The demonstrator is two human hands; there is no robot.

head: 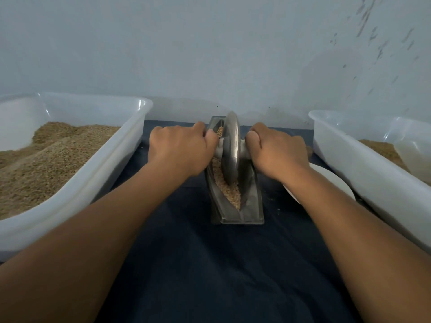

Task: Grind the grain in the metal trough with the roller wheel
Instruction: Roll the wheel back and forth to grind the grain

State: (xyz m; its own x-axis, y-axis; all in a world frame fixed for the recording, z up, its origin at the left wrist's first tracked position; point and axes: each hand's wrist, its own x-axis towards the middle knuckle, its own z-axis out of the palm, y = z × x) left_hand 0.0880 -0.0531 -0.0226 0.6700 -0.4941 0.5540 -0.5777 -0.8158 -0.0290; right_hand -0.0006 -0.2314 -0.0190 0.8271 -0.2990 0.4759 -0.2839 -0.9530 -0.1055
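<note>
A narrow metal trough [253, 206] lies lengthwise on a dark blue cloth, running away from me. Tan grain [229, 192] fills its groove. A metal roller wheel [231, 148] stands upright in the groove, about mid-length toward the far end. My left hand [180, 149] grips the wheel's axle handle on the left side. My right hand [278, 151] grips the handle on the right side. Both handles are mostly hidden under my fingers.
A large translucent tub [130, 138] heaped with grain sits to the left. Another tub [345, 157] on the right holds some grain and a plastic scoop [412, 150]. A white dish [326, 176] lies under my right forearm. A pale wall stands close behind.
</note>
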